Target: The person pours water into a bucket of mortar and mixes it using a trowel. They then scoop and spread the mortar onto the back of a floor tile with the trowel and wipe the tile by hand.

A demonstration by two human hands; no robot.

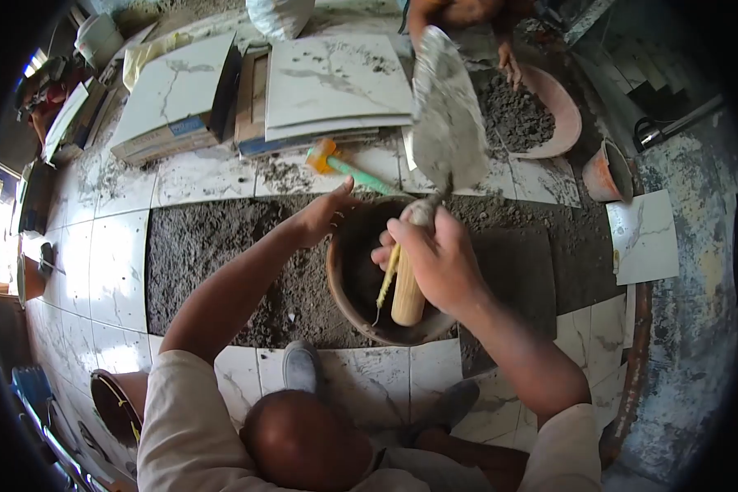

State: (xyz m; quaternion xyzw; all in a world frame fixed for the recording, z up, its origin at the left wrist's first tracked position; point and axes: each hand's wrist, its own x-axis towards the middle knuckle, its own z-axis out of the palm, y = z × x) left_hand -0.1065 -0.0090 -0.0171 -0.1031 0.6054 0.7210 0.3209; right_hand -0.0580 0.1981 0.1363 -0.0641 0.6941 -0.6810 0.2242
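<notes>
We clamp trowel (448, 123) in right hand (444, 261), handle over basin (334, 283), blade beyond far rim. Left hand (321, 218), fingers apart, near rim; contact unclear. Wide swing could clip co-worker's hand (509, 66) or mallet (359, 175); loosened grip could let blade twist.

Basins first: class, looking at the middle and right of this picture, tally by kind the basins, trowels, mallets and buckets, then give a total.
Basins: 2 (round basin; pink basin)
Trowels: 1 (trowel, in the right hand)
Mallets: 1 (orange-headed mallet)
Buckets: 1 (small orange bucket)
Total: 5
</notes>
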